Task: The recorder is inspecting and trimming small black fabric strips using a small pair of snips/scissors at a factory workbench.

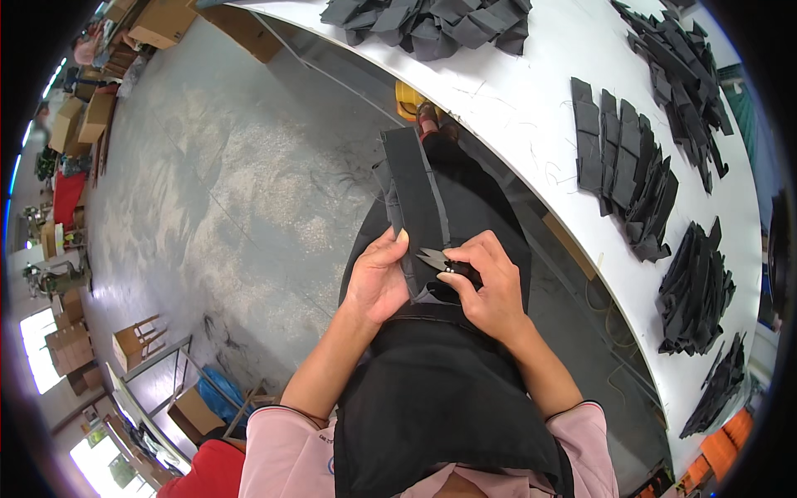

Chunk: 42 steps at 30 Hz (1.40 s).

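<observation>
My left hand (378,278) pinches the edge of a long strip of dark grey fabric (413,183), which hangs over my lap above a black apron (440,390). In my right hand (491,286) sits a pair of thread snips (434,258). Their pointed metal blades are apart and lie against the fabric strip, just right of my left thumb. The dark handle of the snips is mostly hidden by my fingers. A few loose threads stick out from the strip's left edge.
To my right curves a white table (540,108) bearing several piles of dark fabric pieces (623,158). Under its edge shows a yellow object (407,98). Cardboard boxes (162,23) stand along the far left, and a red garment (207,471) is at lower left.
</observation>
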Each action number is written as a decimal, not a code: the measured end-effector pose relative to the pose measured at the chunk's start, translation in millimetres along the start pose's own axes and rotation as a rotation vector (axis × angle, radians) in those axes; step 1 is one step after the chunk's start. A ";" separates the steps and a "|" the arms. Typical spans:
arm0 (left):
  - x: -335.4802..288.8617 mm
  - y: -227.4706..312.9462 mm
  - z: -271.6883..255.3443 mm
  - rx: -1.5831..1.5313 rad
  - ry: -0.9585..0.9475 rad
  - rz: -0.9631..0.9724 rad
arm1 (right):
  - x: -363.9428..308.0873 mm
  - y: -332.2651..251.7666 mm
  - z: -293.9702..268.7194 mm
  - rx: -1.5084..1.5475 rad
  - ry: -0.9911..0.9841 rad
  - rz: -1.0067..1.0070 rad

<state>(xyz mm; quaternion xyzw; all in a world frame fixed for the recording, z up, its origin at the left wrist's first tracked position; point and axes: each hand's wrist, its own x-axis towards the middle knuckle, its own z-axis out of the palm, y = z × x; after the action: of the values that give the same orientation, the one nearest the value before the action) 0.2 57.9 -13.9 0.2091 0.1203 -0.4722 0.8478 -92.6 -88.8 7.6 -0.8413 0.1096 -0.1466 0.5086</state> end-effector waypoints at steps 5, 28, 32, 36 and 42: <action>-1.6 0.0 2.2 -0.028 -0.007 -0.018 | 1.6 3.8 3.4 -0.116 -0.022 -0.131; -2.1 -0.4 -14.5 0.214 0.212 -0.004 | -11.3 7.9 -13.8 -0.136 0.113 -0.080; -4.3 1.4 -8.9 0.211 0.189 -0.028 | -12.0 11.0 -24.5 -0.120 0.022 -0.113; -3.5 3.8 -9.4 0.199 0.166 -0.042 | -14.0 8.5 -31.9 -0.059 0.013 -0.070; -1.9 2.2 -11.1 0.293 0.237 -0.018 | -6.1 8.3 -33.3 -0.083 -0.056 -0.046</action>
<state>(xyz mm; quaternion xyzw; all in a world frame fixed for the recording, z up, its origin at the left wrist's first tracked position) 1.0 65.5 -22.5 0.3832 0.1511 -0.4643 0.7840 -110.5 -117.9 14.0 -0.8679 0.0819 -0.1297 0.4725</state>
